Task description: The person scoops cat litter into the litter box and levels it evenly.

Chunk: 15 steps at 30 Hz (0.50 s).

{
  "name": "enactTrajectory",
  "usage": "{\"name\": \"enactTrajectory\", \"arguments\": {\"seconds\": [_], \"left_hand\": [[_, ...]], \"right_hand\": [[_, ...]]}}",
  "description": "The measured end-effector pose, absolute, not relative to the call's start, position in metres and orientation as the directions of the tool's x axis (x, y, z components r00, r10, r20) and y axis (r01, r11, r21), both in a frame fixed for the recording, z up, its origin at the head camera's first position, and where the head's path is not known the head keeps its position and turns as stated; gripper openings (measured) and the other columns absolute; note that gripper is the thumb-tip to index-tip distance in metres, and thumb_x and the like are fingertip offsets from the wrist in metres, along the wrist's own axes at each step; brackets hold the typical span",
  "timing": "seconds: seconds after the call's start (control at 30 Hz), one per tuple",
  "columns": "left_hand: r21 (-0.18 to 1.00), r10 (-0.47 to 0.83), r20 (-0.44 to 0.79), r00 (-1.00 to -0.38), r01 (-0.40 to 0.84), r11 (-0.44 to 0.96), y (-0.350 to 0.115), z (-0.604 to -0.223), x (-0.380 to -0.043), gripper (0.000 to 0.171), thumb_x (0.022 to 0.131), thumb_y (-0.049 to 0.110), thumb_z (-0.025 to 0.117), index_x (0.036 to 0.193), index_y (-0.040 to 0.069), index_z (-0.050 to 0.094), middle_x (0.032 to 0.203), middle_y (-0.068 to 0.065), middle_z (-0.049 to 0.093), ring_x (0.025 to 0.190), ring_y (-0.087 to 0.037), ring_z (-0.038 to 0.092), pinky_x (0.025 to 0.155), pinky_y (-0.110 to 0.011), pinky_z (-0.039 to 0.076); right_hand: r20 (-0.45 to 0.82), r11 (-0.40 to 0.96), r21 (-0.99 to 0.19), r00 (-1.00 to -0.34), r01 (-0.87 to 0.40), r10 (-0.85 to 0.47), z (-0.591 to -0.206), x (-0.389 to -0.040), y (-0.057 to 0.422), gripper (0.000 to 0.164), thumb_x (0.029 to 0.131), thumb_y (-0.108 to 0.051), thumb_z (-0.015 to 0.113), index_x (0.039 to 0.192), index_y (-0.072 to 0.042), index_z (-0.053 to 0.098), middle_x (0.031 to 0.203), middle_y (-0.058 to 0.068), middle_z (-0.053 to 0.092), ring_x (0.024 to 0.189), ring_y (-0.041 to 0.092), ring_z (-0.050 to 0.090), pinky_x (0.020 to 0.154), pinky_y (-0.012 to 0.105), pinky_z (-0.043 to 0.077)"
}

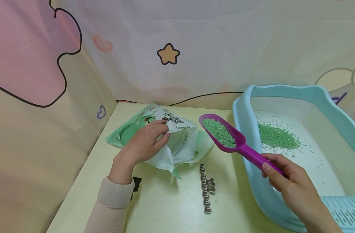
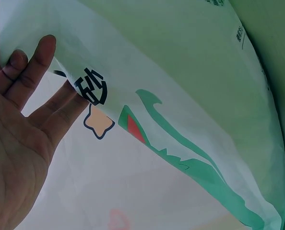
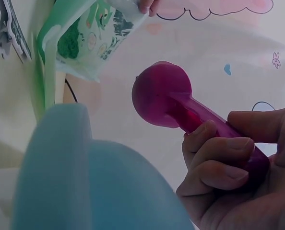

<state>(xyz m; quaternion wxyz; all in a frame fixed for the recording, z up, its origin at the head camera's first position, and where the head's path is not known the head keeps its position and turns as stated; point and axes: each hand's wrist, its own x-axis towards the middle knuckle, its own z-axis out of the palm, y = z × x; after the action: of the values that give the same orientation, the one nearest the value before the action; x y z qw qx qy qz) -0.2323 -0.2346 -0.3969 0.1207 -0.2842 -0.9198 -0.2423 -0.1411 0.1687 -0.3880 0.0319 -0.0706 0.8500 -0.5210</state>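
Note:
My right hand (image 1: 291,181) grips the handle of a purple scoop (image 1: 253,156), and green litter pellets (image 1: 219,132) fill its bowl. The scoop's bowl hangs over the table, just left of a light blue litter box (image 1: 238,113). In the right wrist view, fingers and thumb wrap around the scoop (image 3: 161,93), seen from beneath. With thumb and fingers, my left hand (image 1: 145,142) pinches the upper edge of an opened white and green litter bag (image 1: 183,142) that lies on the table. The bag's printed side (image 2: 181,143) fills much of the left wrist view.
Green pellets (image 1: 278,137) lie heaped and scattered on the litter box's floor. A ruler-like bag clip (image 1: 206,191) lies on the table (image 1: 171,207) between the bag and the box. A small black object (image 1: 136,184) shows beside the left wrist. Printed cloth (image 1: 195,38) hangs behind.

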Motion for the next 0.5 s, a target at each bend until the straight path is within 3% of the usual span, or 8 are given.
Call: {"name": "enactTrajectory", "arguments": {"seconds": [0.5], "left_hand": [[0.381, 0.463, 0.353, -0.813, 0.577, 0.723, -0.234, -0.397, -0.233, 0.024, 0.105, 0.019, 0.051, 0.081, 0.018, 0.052, 0.085, 0.000, 0.052, 0.091, -0.014, 0.051, 0.076, -0.031, 0.043]], "right_hand": [[0.045, 0.446, -0.891, -0.995, -0.080, -0.090, -0.388, -0.139, 0.194, 0.026, 0.108, -0.020, 0.053, 0.133, -0.017, 0.061, 0.084, -0.004, 0.060, 0.062, 0.023, 0.044, 0.055, 0.037, 0.030]]}}
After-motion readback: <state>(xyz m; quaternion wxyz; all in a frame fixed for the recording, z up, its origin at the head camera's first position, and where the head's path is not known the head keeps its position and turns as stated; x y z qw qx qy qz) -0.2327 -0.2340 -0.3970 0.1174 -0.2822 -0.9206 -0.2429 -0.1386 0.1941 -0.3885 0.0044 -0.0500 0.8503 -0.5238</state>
